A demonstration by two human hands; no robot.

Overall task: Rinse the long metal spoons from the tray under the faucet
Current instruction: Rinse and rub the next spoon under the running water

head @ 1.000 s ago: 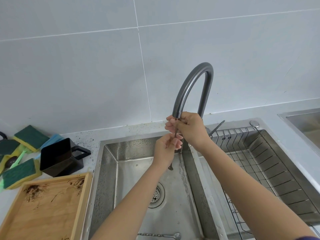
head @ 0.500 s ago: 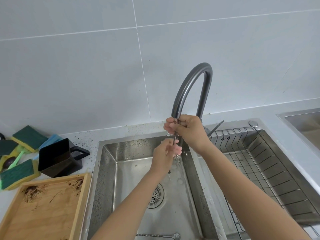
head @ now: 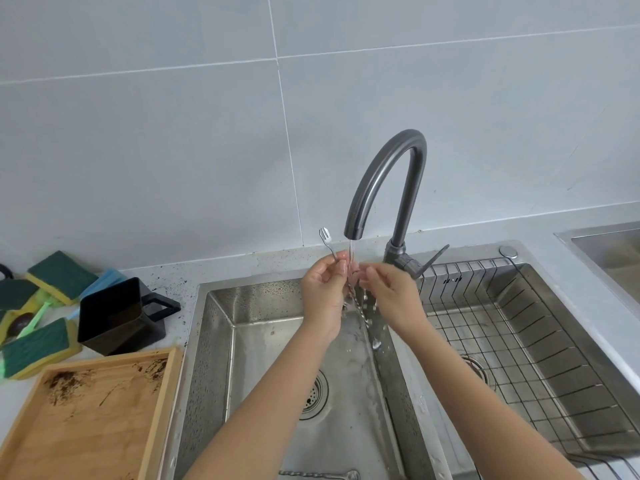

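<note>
Under the dark curved faucet (head: 382, 174), which runs a thin stream of water, I hold a long twisted metal spoon (head: 360, 310) slanted over the left sink basin (head: 221, 341). Its forked end sticks up to the left and its small bowl points down to the right. My left hand (head: 323, 292) pinches the upper shaft. The fingertips of my right hand (head: 391, 292) pinch the shaft in the stream. A second long spoon (head: 318, 474) lies on the basin floor at the bottom edge. The wooden tray (head: 162, 393), smeared with dark grounds, holds no spoons.
A black cup (head: 114, 313) with a handle stands left of the sink, with several green-and-yellow sponges (head: 34, 344) beyond it. A wire rack (head: 519, 323) fills the right basin. The faucet lever (head: 433, 259) points right. Dark specks dot the counter behind the sink.
Both hands have dropped lower and spread apart. The spoon has tipped from upright to slanted, its forked end now showing above my left hand. Water now runs in a thin stream.
</note>
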